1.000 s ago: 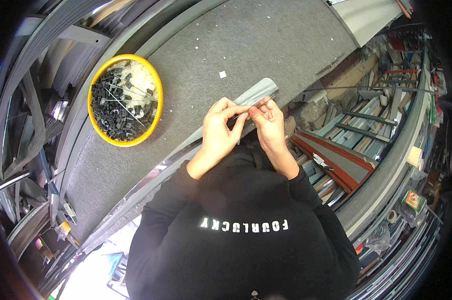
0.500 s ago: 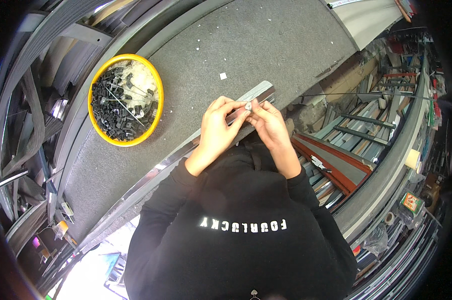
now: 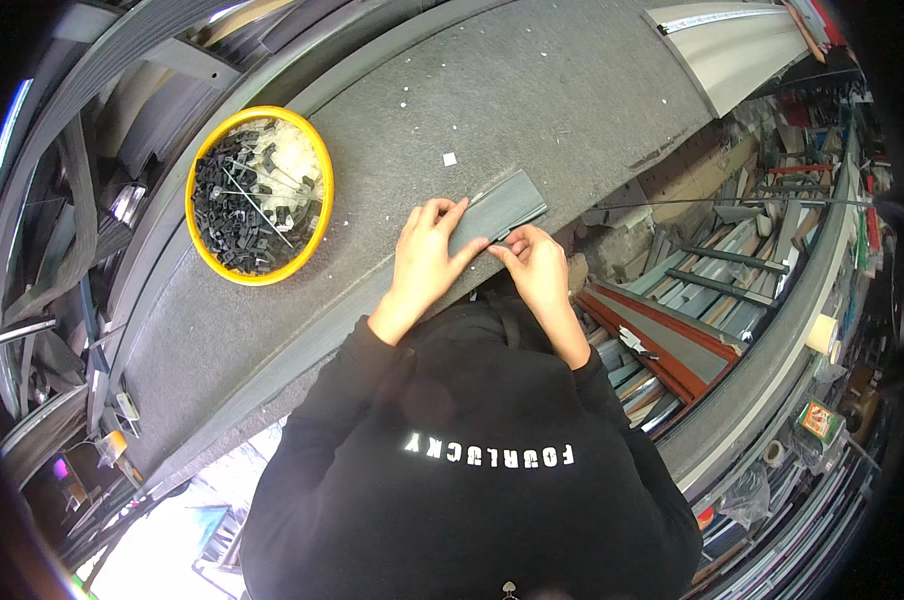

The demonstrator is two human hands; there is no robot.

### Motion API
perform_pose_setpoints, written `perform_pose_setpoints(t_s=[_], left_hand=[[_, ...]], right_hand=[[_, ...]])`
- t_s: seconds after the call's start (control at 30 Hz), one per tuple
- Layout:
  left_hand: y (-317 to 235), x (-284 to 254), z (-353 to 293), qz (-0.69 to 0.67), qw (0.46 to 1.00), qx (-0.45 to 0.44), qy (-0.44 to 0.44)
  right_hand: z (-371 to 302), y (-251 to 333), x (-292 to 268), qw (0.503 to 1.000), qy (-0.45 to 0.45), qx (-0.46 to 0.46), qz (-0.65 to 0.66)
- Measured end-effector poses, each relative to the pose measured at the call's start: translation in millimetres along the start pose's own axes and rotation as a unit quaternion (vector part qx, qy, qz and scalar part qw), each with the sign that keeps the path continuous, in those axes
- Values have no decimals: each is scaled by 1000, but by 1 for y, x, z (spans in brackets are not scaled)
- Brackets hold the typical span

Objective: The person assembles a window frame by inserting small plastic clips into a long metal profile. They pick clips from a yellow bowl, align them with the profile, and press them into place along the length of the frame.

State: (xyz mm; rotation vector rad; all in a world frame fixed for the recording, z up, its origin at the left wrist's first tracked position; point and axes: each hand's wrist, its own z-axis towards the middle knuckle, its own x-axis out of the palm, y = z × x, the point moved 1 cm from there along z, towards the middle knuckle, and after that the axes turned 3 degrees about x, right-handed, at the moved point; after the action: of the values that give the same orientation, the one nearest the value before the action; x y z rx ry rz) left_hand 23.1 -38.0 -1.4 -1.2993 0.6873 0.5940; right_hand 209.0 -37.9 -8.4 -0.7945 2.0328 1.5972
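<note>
A long flat grey strip [image 3: 507, 203] lies along the near edge of the grey felt-covered bench [image 3: 532, 90]. My left hand [image 3: 427, 250] rests flat on the strip with its fingers spread. My right hand [image 3: 532, 262] pinches the strip's near edge with its fingertips, just to the right of the left hand. Whether a small part sits between those fingertips is hidden. A yellow bowl [image 3: 317, 170] filled with several small black clips stands on the bench to the left of my hands.
A small white scrap [image 3: 450, 158] lies on the bench beyond the strip. A pale metal profile [image 3: 732, 45] lies at the far right end. Racks of long metal profiles [image 3: 712, 270] fill the space right of the bench; more dark profiles [image 3: 62, 200] are stacked at the left.
Both hands held the strip's end raised between them earlier. Now the strip lies flat on the bench, my left hand pressed on it and my right at its edge.
</note>
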Motion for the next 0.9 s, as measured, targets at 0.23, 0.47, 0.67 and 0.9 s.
perform_pose_setpoints(t_s=[0.23, 0.47, 0.67, 0.9], left_hand=[[-2, 4, -19, 3, 1000, 17, -5], [-3, 11, -20, 8, 1000, -5, -29], [-7, 10, -19, 0, 999, -21, -44], [-12, 10, -19, -7, 997, -44, -58]], right_hand=[[-7, 6, -20, 928, 112, 69, 348], [-20, 35, -71, 781, 276, 54, 558], [-6, 49, -94, 774, 328, 39, 540], [8, 49, -107, 725, 396, 18, 563]])
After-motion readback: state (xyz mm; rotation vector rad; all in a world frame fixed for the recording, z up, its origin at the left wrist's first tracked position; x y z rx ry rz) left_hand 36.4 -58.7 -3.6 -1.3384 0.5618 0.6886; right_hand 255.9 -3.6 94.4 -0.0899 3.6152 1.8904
